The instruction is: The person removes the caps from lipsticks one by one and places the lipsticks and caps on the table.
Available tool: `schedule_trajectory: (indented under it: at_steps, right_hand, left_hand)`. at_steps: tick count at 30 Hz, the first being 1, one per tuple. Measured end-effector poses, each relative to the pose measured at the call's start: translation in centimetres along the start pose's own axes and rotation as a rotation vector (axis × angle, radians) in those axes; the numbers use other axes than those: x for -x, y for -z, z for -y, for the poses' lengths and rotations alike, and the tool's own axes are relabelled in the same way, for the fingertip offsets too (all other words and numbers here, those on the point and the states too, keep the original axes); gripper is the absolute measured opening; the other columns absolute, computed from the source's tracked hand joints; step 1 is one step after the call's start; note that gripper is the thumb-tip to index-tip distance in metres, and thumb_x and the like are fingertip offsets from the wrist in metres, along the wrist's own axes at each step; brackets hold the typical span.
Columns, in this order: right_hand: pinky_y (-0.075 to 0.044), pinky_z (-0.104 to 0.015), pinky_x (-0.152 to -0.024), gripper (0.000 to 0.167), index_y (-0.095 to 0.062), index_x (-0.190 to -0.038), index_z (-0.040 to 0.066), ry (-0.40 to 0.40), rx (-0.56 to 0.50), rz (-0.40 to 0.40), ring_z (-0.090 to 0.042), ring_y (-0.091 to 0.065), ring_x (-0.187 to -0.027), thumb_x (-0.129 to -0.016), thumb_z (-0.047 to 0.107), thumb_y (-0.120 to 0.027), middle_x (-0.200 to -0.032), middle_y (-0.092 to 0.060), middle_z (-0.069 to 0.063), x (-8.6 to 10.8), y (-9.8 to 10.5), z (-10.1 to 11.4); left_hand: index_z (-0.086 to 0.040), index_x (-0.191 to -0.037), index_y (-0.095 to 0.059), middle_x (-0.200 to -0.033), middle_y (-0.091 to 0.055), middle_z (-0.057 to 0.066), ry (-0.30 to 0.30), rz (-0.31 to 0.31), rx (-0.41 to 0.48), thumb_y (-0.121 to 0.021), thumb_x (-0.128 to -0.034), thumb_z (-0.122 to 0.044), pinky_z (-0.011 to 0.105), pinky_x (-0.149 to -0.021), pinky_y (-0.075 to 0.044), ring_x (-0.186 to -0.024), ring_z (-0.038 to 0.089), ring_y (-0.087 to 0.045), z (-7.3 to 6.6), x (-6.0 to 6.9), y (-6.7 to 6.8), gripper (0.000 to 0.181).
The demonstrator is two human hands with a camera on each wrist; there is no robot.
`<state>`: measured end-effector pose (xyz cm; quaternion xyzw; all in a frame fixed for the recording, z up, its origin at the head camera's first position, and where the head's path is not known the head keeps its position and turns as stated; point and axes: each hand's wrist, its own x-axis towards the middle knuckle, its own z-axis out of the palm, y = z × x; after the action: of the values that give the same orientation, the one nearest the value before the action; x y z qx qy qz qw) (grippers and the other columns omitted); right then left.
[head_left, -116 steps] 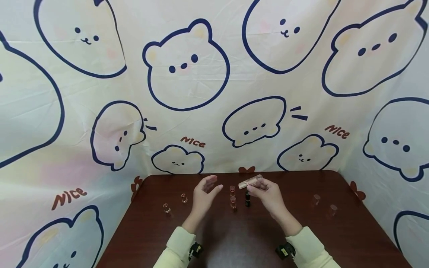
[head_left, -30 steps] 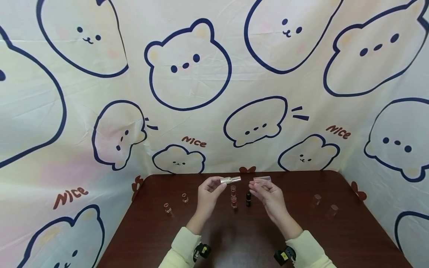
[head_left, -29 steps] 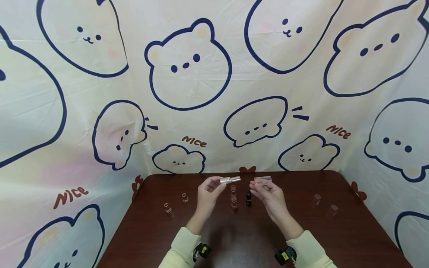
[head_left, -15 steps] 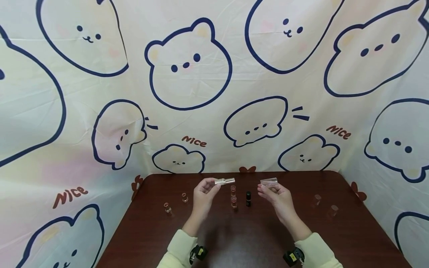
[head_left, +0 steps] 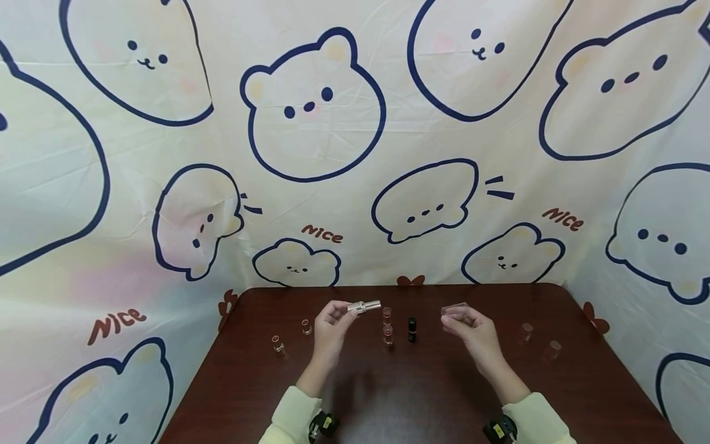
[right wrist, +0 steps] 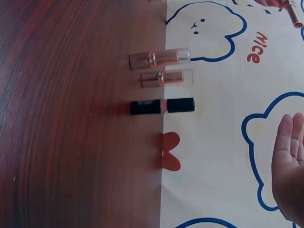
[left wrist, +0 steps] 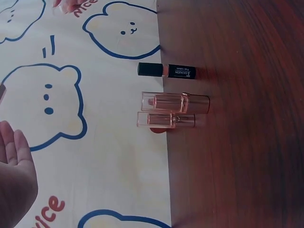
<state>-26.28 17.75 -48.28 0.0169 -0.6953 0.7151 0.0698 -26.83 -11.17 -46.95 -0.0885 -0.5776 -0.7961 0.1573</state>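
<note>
In the head view my left hand [head_left: 331, 333] pinches an uncapped lipstick tube [head_left: 366, 306], its shiny end pointing right. Level with it, my right hand [head_left: 477, 336] holds a clear lipstick cap [head_left: 455, 308] between thumb and fingers. The two parts are apart in the air above the table. Between the hands, two capped pinkish lipsticks [head_left: 388, 335] stand one behind the other, beside a black lip tube [head_left: 412, 330]. In the right wrist view the lipstick tube [right wrist: 293, 14] shows at the upper right; the cap is out of that frame.
Two uncapped lipstick tubes [head_left: 278, 345] stand on the left of the dark wooden table [head_left: 405, 394]. Two clear caps [head_left: 553, 350] stand at the right. A cloth with bear drawings [head_left: 310, 154] hangs behind the table.
Earlier my right hand held the whole lipstick and my left was free. The tube is now in my left hand and the cap in my right. The hands have since moved apart and slightly down.
</note>
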Motion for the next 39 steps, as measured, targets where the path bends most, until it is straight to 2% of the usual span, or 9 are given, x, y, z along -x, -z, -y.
schedule_trajectory:
  at_steps: [3,8,12,17,22,26,34,39]
  right_hand:
    - [-0.054,-0.036,-0.081,0.039,-0.064,-0.112,-0.005,0.004,0.028,-0.016,-0.019,-0.068,-0.089,-0.085,0.02,-0.077,-0.098,-0.069,-0.005,0.0,0.6,-0.3]
    - [-0.055,-0.032,-0.079,0.044,-0.064,-0.113,-0.004,-0.036,0.097,-0.054,-0.018,-0.067,-0.09,-0.084,0.025,-0.078,-0.102,-0.068,-0.005,0.0,1.8,-0.5]
    - [-0.055,-0.029,-0.078,0.047,-0.065,-0.113,-0.003,-0.063,0.191,-0.083,-0.014,-0.067,-0.088,-0.083,0.031,-0.078,-0.106,-0.067,-0.006,0.1,3.0,-0.7]
    - [-0.054,-0.023,-0.074,0.049,-0.067,-0.109,0.0,-0.094,0.326,-0.113,-0.009,-0.067,-0.084,-0.082,0.04,-0.077,-0.1,-0.068,-0.006,0.1,4.8,-1.3]
    - [-0.052,-0.022,-0.073,0.05,-0.069,-0.105,0.003,-0.116,0.443,-0.149,-0.003,-0.064,-0.082,-0.081,0.046,-0.076,-0.099,-0.068,-0.005,0.2,6.4,-1.8]
    - [-0.052,-0.025,-0.073,0.051,-0.069,-0.107,0.005,-0.137,0.498,-0.164,-0.005,-0.062,-0.084,-0.082,0.049,-0.074,-0.1,-0.068,-0.004,0.4,7.5,-2.0]
    - [-0.051,-0.027,-0.069,0.051,-0.069,-0.108,0.004,-0.16,0.584,-0.173,-0.008,-0.061,-0.083,-0.083,0.048,-0.074,-0.101,-0.068,-0.005,0.9,9.2,-2.7]
    - [-0.049,-0.032,-0.063,0.05,-0.069,-0.106,0.002,-0.142,0.658,-0.177,-0.013,-0.06,-0.079,-0.084,0.047,-0.073,-0.097,-0.068,-0.007,1.2,10.1,-3.1]
  left_hand:
    - [0.019,-0.098,-0.053,-0.089,-0.067,0.009,0.026,-0.003,0.027,-0.063,-0.0859,0.01,0.034,-0.08,-0.055,-0.08,0.014,-0.067,0.1,0.1,0.3,0.019]
    - [0.014,-0.098,-0.056,-0.091,-0.067,0.012,0.07,-0.011,0.027,-0.064,-0.0868,0.009,0.036,-0.081,-0.055,-0.082,0.017,-0.069,0.2,0.2,1.0,0.014]
    - [0.016,-0.098,-0.054,-0.093,-0.068,0.01,0.067,-0.003,0.055,-0.063,-0.0872,0.01,0.038,-0.08,-0.055,-0.082,0.017,-0.069,0.2,0.4,1.4,0.016]
    - [0.023,-0.105,-0.049,-0.093,-0.068,0.009,0.061,-0.003,0.068,-0.062,-0.0879,0.011,0.044,-0.082,-0.053,-0.083,0.017,-0.069,0.3,0.6,2.0,0.025]
    - [0.021,-0.113,-0.053,-0.096,-0.067,0.01,0.066,-0.004,0.055,-0.063,-0.0889,0.008,0.039,-0.082,-0.054,-0.086,0.017,-0.068,0.3,0.7,2.7,0.029]
    - [0.017,-0.116,-0.057,-0.098,-0.067,0.012,0.071,-0.015,0.063,-0.064,-0.0888,0.007,0.043,-0.083,-0.053,-0.085,0.019,-0.068,0.4,0.6,3.3,0.03]
    - [0.024,-0.11,-0.053,-0.096,-0.069,0.009,0.065,-0.031,0.137,-0.06,-0.0881,0.013,0.038,-0.08,-0.054,-0.086,0.018,-0.068,0.3,0.9,4.5,0.025]
    - [0.013,-0.1,-0.06,-0.095,-0.068,0.01,0.083,-0.044,0.15,-0.059,-0.0865,0.016,0.038,-0.082,-0.054,-0.09,0.022,-0.069,0.0,1.1,5.5,0.014]
